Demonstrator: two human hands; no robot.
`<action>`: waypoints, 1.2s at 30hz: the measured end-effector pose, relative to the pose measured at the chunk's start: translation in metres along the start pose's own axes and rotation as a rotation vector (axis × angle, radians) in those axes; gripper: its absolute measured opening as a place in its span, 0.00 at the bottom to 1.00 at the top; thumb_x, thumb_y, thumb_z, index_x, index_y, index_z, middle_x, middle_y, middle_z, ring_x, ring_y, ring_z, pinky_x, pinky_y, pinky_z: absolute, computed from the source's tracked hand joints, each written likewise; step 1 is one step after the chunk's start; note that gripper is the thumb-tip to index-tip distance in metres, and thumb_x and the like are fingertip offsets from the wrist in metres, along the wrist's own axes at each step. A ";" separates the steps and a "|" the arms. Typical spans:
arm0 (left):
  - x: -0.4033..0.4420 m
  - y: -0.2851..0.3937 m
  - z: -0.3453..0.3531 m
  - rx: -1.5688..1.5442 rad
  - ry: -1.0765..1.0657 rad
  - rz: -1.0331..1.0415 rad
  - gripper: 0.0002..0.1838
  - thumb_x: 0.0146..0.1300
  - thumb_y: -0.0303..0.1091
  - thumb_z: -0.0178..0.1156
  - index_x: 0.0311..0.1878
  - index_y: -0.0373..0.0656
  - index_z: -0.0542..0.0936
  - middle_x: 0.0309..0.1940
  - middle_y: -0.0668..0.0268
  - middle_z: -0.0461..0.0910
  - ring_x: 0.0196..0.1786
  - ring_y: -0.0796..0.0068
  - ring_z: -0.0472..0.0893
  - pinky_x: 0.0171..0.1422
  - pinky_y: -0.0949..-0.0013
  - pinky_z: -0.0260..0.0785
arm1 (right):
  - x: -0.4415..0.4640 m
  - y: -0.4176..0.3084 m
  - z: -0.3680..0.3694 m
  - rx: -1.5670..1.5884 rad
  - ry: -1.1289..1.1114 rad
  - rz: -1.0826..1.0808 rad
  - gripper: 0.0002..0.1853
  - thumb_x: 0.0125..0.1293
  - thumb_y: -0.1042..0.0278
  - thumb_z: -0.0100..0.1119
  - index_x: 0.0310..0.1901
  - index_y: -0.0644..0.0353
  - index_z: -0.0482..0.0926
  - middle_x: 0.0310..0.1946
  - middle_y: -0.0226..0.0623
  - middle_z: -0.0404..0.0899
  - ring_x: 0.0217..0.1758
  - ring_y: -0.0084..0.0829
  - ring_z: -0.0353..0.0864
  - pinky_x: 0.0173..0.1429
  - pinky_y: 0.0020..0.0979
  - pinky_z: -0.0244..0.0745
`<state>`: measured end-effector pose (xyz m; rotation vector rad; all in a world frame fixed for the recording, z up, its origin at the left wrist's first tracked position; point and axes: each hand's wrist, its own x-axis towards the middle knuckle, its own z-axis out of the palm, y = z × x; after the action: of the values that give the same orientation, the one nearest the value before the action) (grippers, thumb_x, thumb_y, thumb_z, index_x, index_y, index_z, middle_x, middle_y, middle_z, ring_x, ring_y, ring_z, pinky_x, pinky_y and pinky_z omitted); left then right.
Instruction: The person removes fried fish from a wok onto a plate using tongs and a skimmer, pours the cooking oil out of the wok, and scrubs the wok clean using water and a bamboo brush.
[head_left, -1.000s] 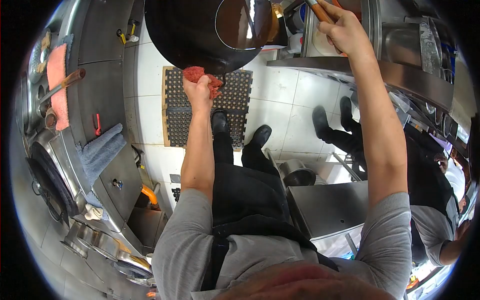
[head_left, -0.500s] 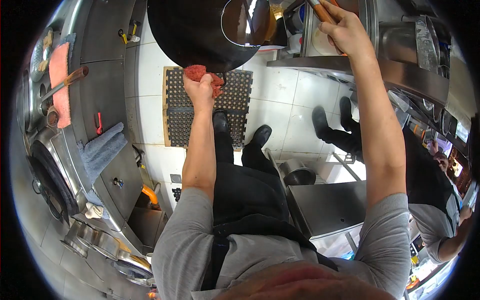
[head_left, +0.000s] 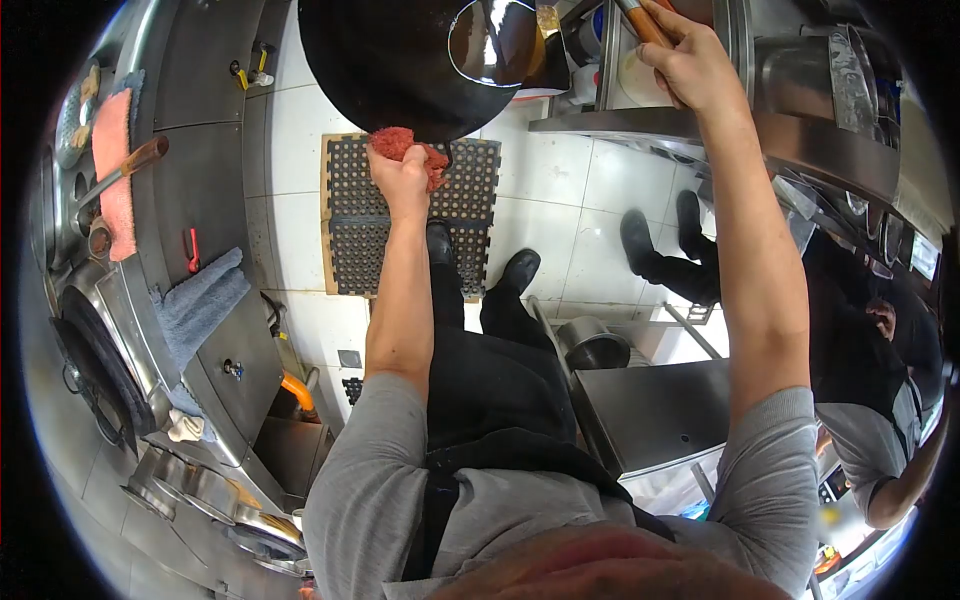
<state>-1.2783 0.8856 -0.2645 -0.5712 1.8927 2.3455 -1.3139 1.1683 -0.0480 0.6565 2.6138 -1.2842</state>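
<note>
A large black wok (head_left: 390, 70) is at the top of the view, tilted, with a pool of dark shiny liquid (head_left: 485, 45) at its right side. My left hand (head_left: 403, 182) is closed round a bunched red cloth (head_left: 395, 143) at the wok's near edge; the cloth hides any handle there. Up at the top right, my right hand (head_left: 695, 68) grips the wooden handle (head_left: 648, 28) of a utensil, whose far end is out of view.
A co-worker in black and grey (head_left: 865, 415) stands at the right, by a steel counter (head_left: 790, 148). Along the left runs a steel stove (head_left: 200, 180) with a pink towel (head_left: 113, 175), a blue-grey towel (head_left: 205, 305) and pans. A rubber mat (head_left: 410, 250) lies on the floor.
The wok has shifted slightly and the liquid pool in it looks smaller. My hands keep their grips. The co-worker at the right has leaned and moved their arms.
</note>
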 end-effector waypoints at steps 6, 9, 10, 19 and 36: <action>0.007 -0.036 -0.007 0.033 0.002 0.017 0.18 0.48 0.16 0.52 0.45 0.33 0.68 0.36 0.59 0.73 0.31 0.69 0.78 0.33 0.69 0.76 | -0.001 0.007 0.000 0.020 -0.005 0.019 0.31 0.56 0.79 0.54 0.65 0.67 0.69 0.19 0.28 0.70 0.14 0.19 0.65 0.17 0.24 0.57; 0.009 -0.050 -0.009 0.080 0.004 0.128 0.16 0.52 0.14 0.50 0.45 0.36 0.68 0.34 0.61 0.73 0.29 0.69 0.79 0.32 0.67 0.77 | -0.003 0.008 0.002 0.038 -0.010 0.017 0.31 0.56 0.78 0.53 0.65 0.67 0.68 0.19 0.29 0.71 0.14 0.19 0.66 0.17 0.24 0.58; 0.012 -0.058 -0.012 0.160 0.014 0.205 0.16 0.51 0.15 0.51 0.45 0.36 0.68 0.34 0.60 0.74 0.29 0.68 0.79 0.31 0.67 0.77 | -0.005 0.007 0.004 0.018 0.009 0.029 0.32 0.55 0.78 0.54 0.65 0.68 0.68 0.19 0.30 0.71 0.14 0.20 0.66 0.17 0.24 0.59; -0.007 -0.043 0.000 0.325 0.058 0.182 0.19 0.49 0.19 0.56 0.47 0.33 0.68 0.34 0.57 0.77 0.30 0.67 0.80 0.34 0.68 0.76 | -0.019 0.004 0.006 0.023 0.048 0.049 0.33 0.55 0.78 0.55 0.66 0.69 0.66 0.20 0.32 0.73 0.15 0.21 0.69 0.19 0.25 0.62; -0.017 -0.016 0.006 0.214 0.132 0.126 0.16 0.50 0.21 0.56 0.43 0.35 0.66 0.27 0.54 0.77 0.21 0.60 0.81 0.27 0.59 0.77 | 0.005 0.010 0.033 0.008 0.082 0.040 0.29 0.56 0.77 0.57 0.63 0.65 0.71 0.27 0.36 0.80 0.22 0.26 0.77 0.25 0.29 0.70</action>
<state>-1.2595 0.8983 -0.2729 -0.6153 2.2643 2.1836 -1.3158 1.1491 -0.0775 0.7750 2.6466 -1.2839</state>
